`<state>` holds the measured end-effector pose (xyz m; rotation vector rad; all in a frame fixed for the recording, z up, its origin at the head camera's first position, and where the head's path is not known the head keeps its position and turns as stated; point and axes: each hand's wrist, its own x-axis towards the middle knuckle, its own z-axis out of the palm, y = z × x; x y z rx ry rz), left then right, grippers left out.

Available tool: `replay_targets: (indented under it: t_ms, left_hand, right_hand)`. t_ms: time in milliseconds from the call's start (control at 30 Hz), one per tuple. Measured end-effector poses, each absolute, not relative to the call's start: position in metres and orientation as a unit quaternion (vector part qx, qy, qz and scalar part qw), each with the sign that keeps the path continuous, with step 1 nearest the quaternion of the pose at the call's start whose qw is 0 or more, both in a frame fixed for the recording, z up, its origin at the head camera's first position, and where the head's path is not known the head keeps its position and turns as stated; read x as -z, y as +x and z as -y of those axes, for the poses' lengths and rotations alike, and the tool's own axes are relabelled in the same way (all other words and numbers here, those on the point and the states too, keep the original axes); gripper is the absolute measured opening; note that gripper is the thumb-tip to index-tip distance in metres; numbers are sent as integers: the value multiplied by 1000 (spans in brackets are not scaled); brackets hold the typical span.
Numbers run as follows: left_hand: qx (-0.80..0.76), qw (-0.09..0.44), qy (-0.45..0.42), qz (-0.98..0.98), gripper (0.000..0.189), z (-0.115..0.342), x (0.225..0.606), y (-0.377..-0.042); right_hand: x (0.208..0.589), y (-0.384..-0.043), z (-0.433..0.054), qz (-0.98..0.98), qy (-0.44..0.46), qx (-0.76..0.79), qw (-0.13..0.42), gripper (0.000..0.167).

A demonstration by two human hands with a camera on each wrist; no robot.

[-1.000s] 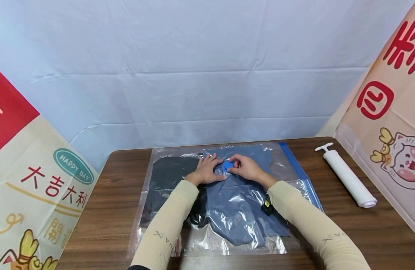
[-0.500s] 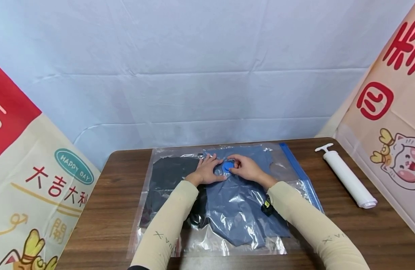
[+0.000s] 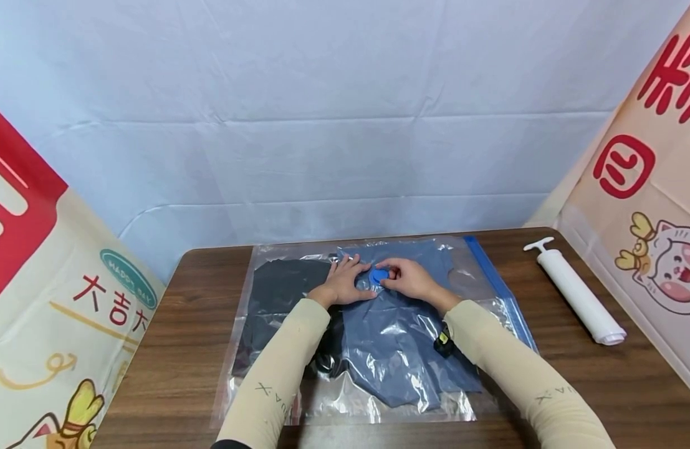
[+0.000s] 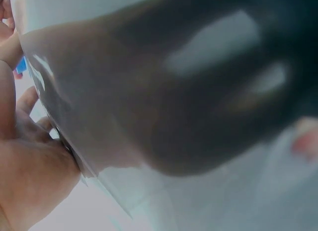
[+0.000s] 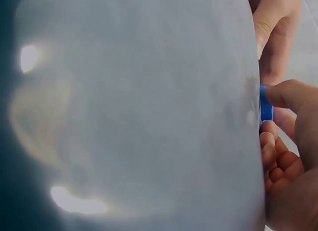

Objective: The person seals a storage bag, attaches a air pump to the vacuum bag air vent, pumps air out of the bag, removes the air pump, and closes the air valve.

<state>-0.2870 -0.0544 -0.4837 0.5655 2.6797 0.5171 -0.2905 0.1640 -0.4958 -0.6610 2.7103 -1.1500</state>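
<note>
A clear plastic vacuum storage bag (image 3: 345, 408) lies flat on the table, with a black garment (image 3: 288, 293) and a blue-grey garment (image 3: 395, 349) inside. Near its far middle sits a round blue valve cap (image 3: 380, 275). My right hand (image 3: 410, 278) pinches the cap between thumb and curled fingers; the right wrist view shows the thumb on the cap's edge (image 5: 266, 104). Just left of the cap, my left hand (image 3: 345, 282) rests on the bag with fingers spread and thumb stretched out below the cap. In the left wrist view, bag film covers most of the picture.
A white hand pump (image 3: 580, 296) with a T-handle lies on the wooden table (image 3: 176, 324) at the right. The bag's blue zip seal (image 3: 502, 290) runs down its right side. A pale cloth backdrop (image 3: 345, 156) hangs behind, with printed banners at both sides.
My right fingers shift slightly around the blue cap, turning a little and back. My left hand stays where it was. The left banner sways to the right.
</note>
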Motion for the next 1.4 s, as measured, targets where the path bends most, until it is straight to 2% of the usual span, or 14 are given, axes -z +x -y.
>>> replay_targets:
  t_ms: [133,367,700,833,1033,1400]
  left_hand:
    - [-183,177,201,-946,78,54,484,-287]
    - [-186,177,203,-945,77,54,483,-288]
    - [-189,179,208,-943,77,55,483,-288]
    - [-189,180,208,-943,76,55,483,-288]
    - [-186,183,206,-943,77,55,483,-289]
    - [-191,180,207,-943,77,56,486,-289]
  right_hand:
    - [496,-291,-163,-901,-214,373,54,34]
    - [496,-292,-164,-898,-214,380,52,40]
    - [497,-292,-159,-912,-195,360,27,28]
    - [497,-292,-159,-915,-184,359,19,31]
    - [498,-294,-162,-905,-211,368,40,41]
    - [497,-294,-160,-909,-216,356,31,28]
